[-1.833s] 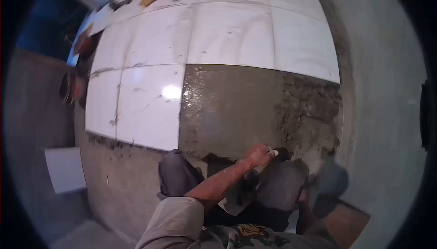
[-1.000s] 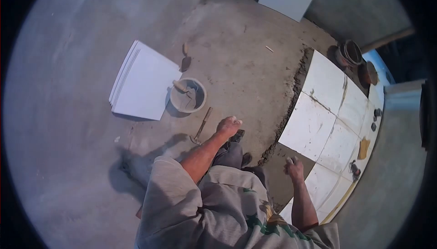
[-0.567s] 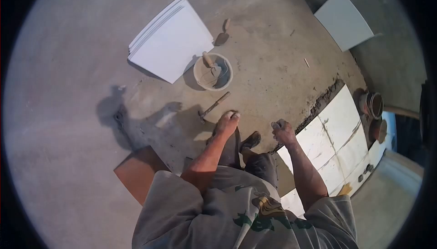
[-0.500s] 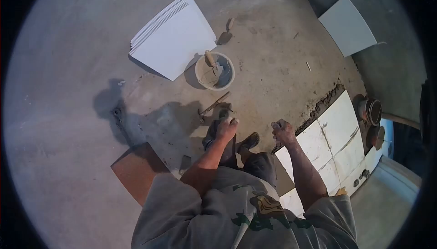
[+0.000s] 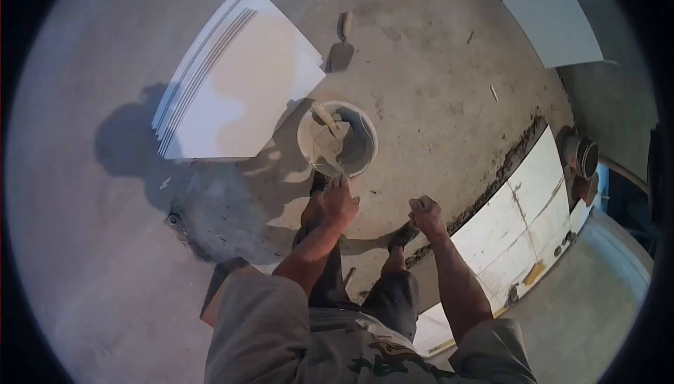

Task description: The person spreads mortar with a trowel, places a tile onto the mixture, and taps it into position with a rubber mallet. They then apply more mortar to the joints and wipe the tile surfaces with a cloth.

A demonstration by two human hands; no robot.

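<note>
My left hand (image 5: 339,203) is at the near rim of a round bucket (image 5: 373,131), its fingers reaching to the rim and its thumb out to the side. Inside the bucket are grey material and a trowel (image 5: 324,115) with a pale handle. To the right, my right hand (image 5: 426,215) hangs above the floor near my shoe, fingers curled in, with nothing visible in them. A stack of large white tiles (image 5: 253,75) lies beyond the bucket to the left. Another trowel (image 5: 341,54) rests on the floor past the bucket.
Laid white tiles (image 5: 484,233) with a rough mortar edge run along the right. Farther off are a single pale tile (image 5: 554,22) and a round container (image 5: 584,156). A brown tile (image 5: 223,282) lies at lower left, partly behind my sleeve.
The view has shifted forward, so the bucket and tile stack appear larger. My left hand has moved to the bucket's rim and its fingers have opened out. My right hand remains curled.
</note>
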